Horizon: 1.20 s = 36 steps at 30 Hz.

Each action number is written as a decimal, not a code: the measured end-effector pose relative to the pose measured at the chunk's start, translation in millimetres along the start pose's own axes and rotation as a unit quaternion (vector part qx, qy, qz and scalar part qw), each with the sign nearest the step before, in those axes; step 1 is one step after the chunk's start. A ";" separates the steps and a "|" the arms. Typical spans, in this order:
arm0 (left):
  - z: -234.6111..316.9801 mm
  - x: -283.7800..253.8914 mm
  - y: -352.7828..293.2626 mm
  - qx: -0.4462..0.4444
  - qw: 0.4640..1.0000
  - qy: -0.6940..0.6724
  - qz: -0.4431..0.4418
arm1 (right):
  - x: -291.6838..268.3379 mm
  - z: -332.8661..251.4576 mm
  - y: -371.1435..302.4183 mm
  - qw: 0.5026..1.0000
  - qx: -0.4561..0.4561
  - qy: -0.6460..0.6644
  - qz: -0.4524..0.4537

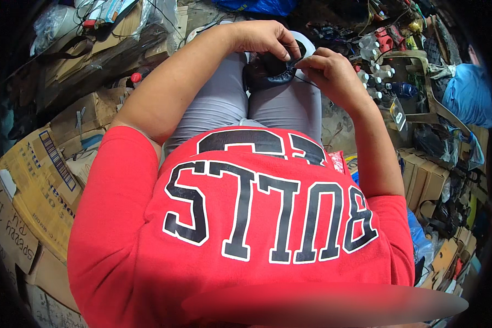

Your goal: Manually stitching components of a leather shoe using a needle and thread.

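Observation:
A black leather shoe (269,76) rests on my grey-trousered lap, held up between my thighs. My left hand (269,41) reaches over its far side, with thumb and fingers bent together at the opening. What lies between those fingertips is too small to make out. Close by on the right, my right hand (331,74) pinches at the shoe's right edge. A thin dark thread (306,81) runs by its fingertips. The tips of both hands nearly meet. Part of the shoe is hidden under my left hand.
Flattened cardboard boxes (38,180) lean at the left, with a cluttered shelf (93,60) farther up. Several small bottles (373,71) stand right of my knees, beside a wooden frame (437,98) with a blue cloth (467,95). A cardboard box (423,175) sits lower right.

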<state>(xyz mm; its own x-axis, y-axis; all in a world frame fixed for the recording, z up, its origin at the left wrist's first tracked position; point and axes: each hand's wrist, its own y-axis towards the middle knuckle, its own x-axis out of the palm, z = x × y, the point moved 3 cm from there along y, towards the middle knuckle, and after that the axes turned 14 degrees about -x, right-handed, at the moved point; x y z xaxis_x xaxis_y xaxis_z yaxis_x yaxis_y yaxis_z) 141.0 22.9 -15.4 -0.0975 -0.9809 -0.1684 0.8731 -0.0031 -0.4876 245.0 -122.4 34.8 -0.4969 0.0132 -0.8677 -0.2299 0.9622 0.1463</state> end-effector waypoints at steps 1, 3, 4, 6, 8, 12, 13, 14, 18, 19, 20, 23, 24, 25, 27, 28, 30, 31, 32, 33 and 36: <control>0.7 0.7 -0.1 -0.001 1.000 0.000 0.000 | -0.9 3.1 -1.3 1.000 0.003 0.025 0.004; 1.1 1.9 -0.1 -0.006 1.000 -0.004 0.007 | -0.9 4.9 -0.4 0.999 0.005 0.051 0.007; -2.3 1.1 4.0 -0.006 1.000 -0.005 0.008 | 0.2 4.5 1.3 0.998 0.009 0.056 -0.003; -4.3 0.4 12.6 0.025 1.000 0.009 0.003 | 2.6 7.9 1.8 0.998 0.014 0.060 -0.012; -2.3 1.5 16.3 0.039 0.999 0.021 0.000 | 9.1 21.0 -5.5 0.984 0.048 0.167 0.025; -6.2 -0.5 15.7 0.046 0.999 0.006 -0.028 | 21.4 44.7 -21.5 0.937 0.139 0.320 -0.023; -6.4 -1.0 15.1 0.046 0.999 0.006 -0.028 | 23.5 47.6 -22.6 0.937 0.139 0.319 -0.023; -6.6 -1.3 14.5 0.045 0.998 -0.002 -0.039 | 24.9 49.6 -23.1 0.933 0.129 0.334 -0.015; -1.2 -0.1 11.9 0.061 0.997 0.020 -0.035 | 25.4 55.3 -22.1 0.917 0.111 0.382 -0.024; -2.3 -0.3 12.9 0.061 0.997 0.020 -0.033 | 26.6 56.5 -20.9 0.918 0.109 0.381 -0.025; -3.0 -0.2 13.7 0.068 0.997 0.032 -0.025 | 28.7 57.9 -20.3 0.912 0.109 0.396 -0.020; -2.2 1.0 14.6 0.062 0.996 0.064 0.003 | 37.1 51.5 -19.7 0.905 0.125 0.407 0.011; -0.5 1.0 12.6 0.047 0.995 0.085 0.021 | 39.5 46.2 -18.2 0.902 0.141 0.405 0.041; 1.6 2.4 9.8 0.047 0.995 0.085 0.021 | 39.7 39.6 -17.7 0.903 0.140 0.405 0.041; 6.7 4.0 0.4 0.082 0.987 0.090 0.103 | 31.5 27.7 -17.3 0.965 0.122 0.228 0.049; 7.1 7.1 -4.3 0.081 0.988 0.090 0.100 | 27.4 23.2 -16.1 0.976 0.084 0.192 0.059; 7.5 0.7 -22.8 0.081 0.932 0.144 0.324 | 25.0 17.4 -15.4 0.975 0.073 0.194 0.074; 5.7 2.9 -29.5 0.082 0.933 0.146 0.319 | 23.9 15.6 -18.3 0.974 0.067 0.195 0.089; 2.9 4.1 -39.5 0.086 0.932 0.143 0.323 | 24.3 13.9 -21.8 0.974 0.071 0.196 0.092; 1.0 6.9 -50.3 0.088 0.929 0.140 0.331 | 24.9 11.1 -24.2 0.977 0.083 0.177 0.088; -11.0 32.4 -69.6 0.113 0.890 0.176 0.406 | 29.4 -4.0 -27.1 0.986 0.070 0.110 0.101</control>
<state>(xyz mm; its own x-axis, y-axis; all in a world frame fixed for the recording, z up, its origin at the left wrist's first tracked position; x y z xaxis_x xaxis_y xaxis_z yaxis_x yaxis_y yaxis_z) 71.8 -6.5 3.6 0.5002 -0.5566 -0.6633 0.7943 0.6000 0.0955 233.2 -149.2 7.2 -0.6934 0.1650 -0.7014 0.0031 0.9741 0.2261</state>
